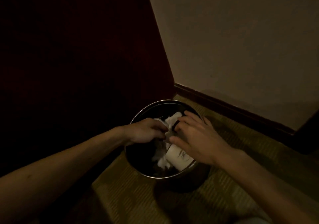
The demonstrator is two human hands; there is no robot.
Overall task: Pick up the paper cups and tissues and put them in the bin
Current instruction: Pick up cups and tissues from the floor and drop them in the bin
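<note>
A round dark bin with a shiny metal rim [138, 169] stands on the carpet in a dim corner. Both my hands are over its mouth. My left hand [146, 131] has its fingers curled round crumpled white tissue [170, 122]. My right hand [196, 137] lies with fingers spread over a white paper cup [177, 158] that lies on its side inside the bin; the thumb touches the cup's upper end. More white tissue [161, 160] lies in the bin beside the cup. The bin's bottom is too dark to make out.
A dark red panel or piece of furniture [77, 59] rises on the left, right against the bin. A pale wall [241, 42] with a dark skirting board [233, 108] runs behind. Olive striped carpet [250, 198] covers the floor.
</note>
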